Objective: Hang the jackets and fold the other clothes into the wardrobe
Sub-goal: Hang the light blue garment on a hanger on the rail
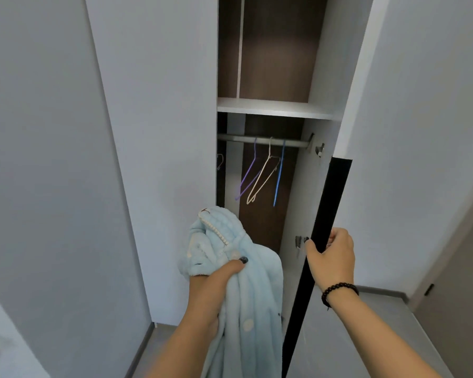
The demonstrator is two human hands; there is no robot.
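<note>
The left hand (219, 276) grips a pale blue fleece jacket (246, 309) near its collar, so the garment hangs long and straight down beside the forearm. The right hand (329, 257) is curled round the dark edge of the open door (325, 227). The hangers (260, 175) on the rail (262, 139) are above and ahead of the jacket, inside the wardrobe, nearer the left hand.
</note>
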